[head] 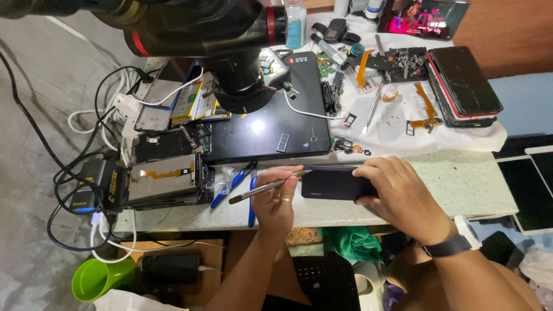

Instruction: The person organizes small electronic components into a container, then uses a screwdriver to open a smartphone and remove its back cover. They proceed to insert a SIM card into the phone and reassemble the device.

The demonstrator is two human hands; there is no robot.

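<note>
Head view: right hand (403, 193) gripped dark phone (334, 183) edge-up over desk (403, 167); left hand (276, 204) pinched metal tweezers (265, 188), tip at phone's corner. Prying step; next needed steady leverage.

Dark navy phone (329, 183) — green cup (99, 278)

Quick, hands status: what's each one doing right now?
Left hand: closed on metal tweezers, tip at the edge of the dark phone.
Right hand: closed around the dark phone, holding it on edge.
</note>
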